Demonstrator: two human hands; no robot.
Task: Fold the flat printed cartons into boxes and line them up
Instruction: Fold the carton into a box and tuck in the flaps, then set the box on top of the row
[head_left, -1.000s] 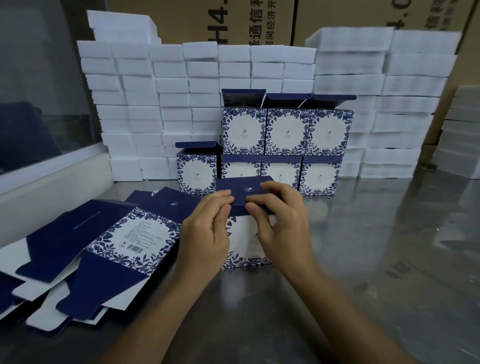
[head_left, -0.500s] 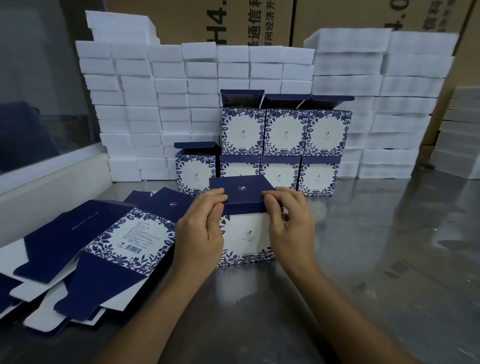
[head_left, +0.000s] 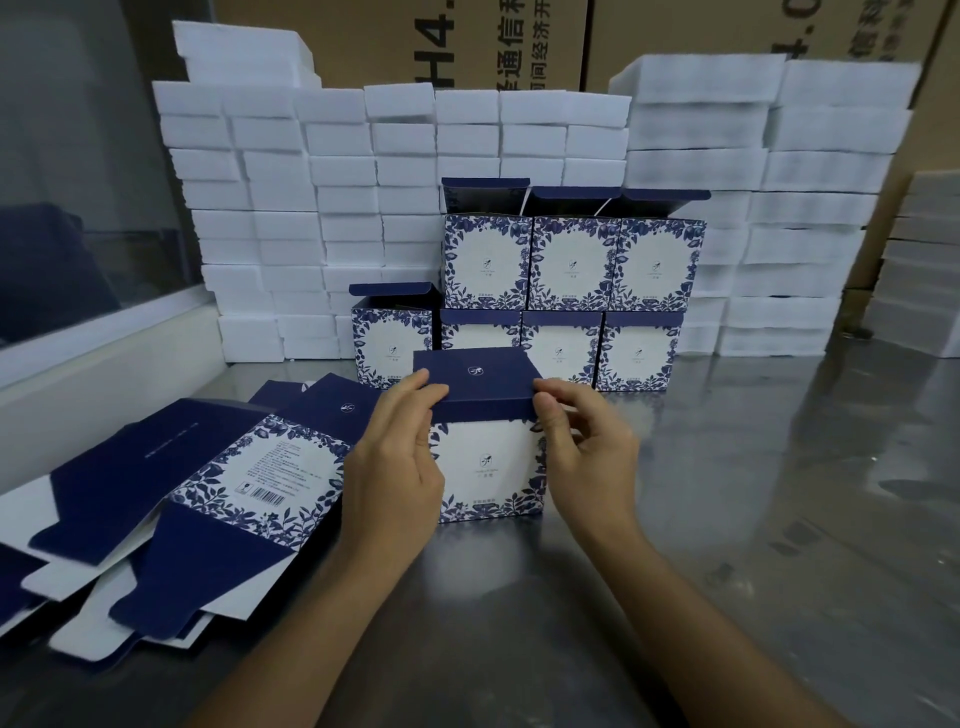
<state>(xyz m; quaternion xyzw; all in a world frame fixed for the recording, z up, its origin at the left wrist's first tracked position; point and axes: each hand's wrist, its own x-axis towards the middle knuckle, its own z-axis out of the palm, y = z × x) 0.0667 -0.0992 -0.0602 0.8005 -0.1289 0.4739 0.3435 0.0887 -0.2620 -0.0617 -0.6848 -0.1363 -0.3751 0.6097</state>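
Lying at the left: flat cartons (head_left: 171, 499) are spread in a messy pile on the left side of the shiny metal table (head_left: 753, 519), some over others, blue flaps and white backs showing.
Top flat carton: its leafy panel with a barcode faces up, and its right end is just beside the left hand.
Left hand (head_left: 397, 467): it holds the left side of the box, fingers curled on the lid's left front corner.
Box in the middle (head_left: 485, 457): it stands upright on the table, near the middle. Its white front with blue leaves faces the person, and its dark blue lid is folded flat on top.
Right hand (head_left: 587, 447): it pinches the lid's right front corner between thumb and fingertips, with the other fingers curled.
Finished boxes (head_left: 566, 291): just behind, four stand in a row on the table and three more sit on top of them. The top three and the leftmost low one have their blue flaps sticking up.
White foam blocks (head_left: 311, 208): they are stacked high along the back edge of the table.
Brown cardboard cases (head_left: 467, 47): they stand behind the foam, with big printed letters.
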